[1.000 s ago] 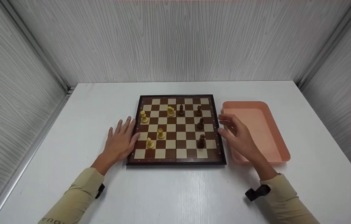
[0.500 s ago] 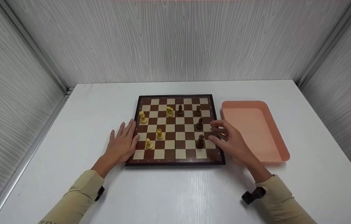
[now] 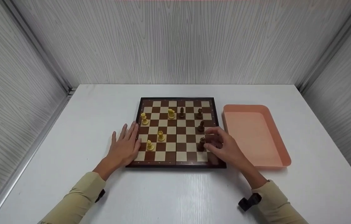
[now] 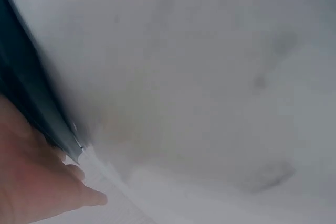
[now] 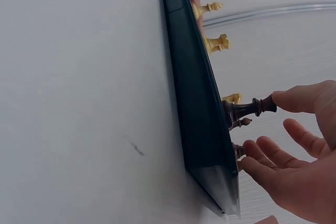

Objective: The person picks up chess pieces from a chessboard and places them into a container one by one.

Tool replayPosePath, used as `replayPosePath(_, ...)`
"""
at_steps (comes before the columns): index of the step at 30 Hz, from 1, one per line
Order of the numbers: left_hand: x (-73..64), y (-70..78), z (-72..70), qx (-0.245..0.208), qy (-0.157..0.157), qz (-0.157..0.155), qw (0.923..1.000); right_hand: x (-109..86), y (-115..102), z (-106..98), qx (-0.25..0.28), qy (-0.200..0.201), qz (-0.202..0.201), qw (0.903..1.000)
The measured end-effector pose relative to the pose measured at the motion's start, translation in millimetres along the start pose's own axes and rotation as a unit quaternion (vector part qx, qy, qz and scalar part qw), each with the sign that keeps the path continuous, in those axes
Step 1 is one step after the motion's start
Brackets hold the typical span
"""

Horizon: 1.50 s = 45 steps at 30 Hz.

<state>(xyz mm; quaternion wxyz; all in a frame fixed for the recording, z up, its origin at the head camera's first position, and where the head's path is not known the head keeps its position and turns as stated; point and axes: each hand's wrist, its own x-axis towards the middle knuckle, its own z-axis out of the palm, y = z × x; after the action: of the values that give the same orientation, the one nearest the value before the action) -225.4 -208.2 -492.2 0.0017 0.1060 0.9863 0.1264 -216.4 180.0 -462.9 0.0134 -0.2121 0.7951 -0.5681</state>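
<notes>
A folding chessboard (image 3: 181, 145) bears several yellow and dark chess pieces. My left hand (image 3: 123, 149) lies flat, fingers extended, along the board's left edge; part of it shows in the left wrist view. My right hand (image 3: 227, 148) reaches over the board's right edge, its fingers spread and loosely bent. In the right wrist view its thumb tip is right at the flared top of a tall dark chess piece (image 5: 245, 110), and the other fingers stand apart from it. A dark knight-like piece (image 3: 201, 126) stands just beyond those fingers.
A shallow pink tray (image 3: 278, 140) sits right of the board, partly behind my right hand. On the board's left half stand a yellow rook (image 3: 144, 119), a yellow knight (image 3: 171, 114) and other yellow pieces. A grey panel (image 3: 175, 43) rises behind the table.
My right hand has moved left from beside the tray, over the board's right edge, to the tall dark chess piece. The left hand stays at the left edge.
</notes>
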Motion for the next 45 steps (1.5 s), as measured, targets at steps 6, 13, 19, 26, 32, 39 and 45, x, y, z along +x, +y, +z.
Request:
replayPosePath(6, 1.6, -1.1, 1.1, 0.007, 0.01, -0.001, 0.9999, 1.7, 0.6, 4.5, -0.015, -0.001, 0.001, 0.9999)
replayPosePath(13, 1.0, -1.3, 3.2, 0.015, 0.004, -0.001, 0.9999, 3.2, 2.6, 12.8, -0.022, 0.001, 0.004, 0.9998)
replayPosePath(19, 1.5, -1.2, 5.4, 0.014, -0.001, -0.003, 0.9999, 2.6, 3.1, 14.4, -0.002, 0.003, 0.001, 1.0)
replayPosePath(26, 1.0, -1.0, 5.6, 0.019, 0.002, -0.006, 0.9998, 3.2, 3.7, 15.5, 0.002, 0.004, 0.005, 1.0)
replayPosePath(32, 2.3, -0.6, 4.6, 0.021, 0.001, -0.003, 0.9998, 3.6, 3.6, 15.8, 0.011, 0.009, -0.008, 0.9999)
replayPosePath(39, 2.8, 0.0, 3.3, 0.019, 0.002, 0.003, 0.9998, 4.1, 5.3, 16.1, -0.004, 0.019, -0.016, 0.9997)
replayPosePath(45, 2.7, 0.7, 3.7, 0.027, 0.004, 0.009, 0.9996, 2.9, 4.9, 16.1, 0.0, 0.02, -0.01, 0.9997)
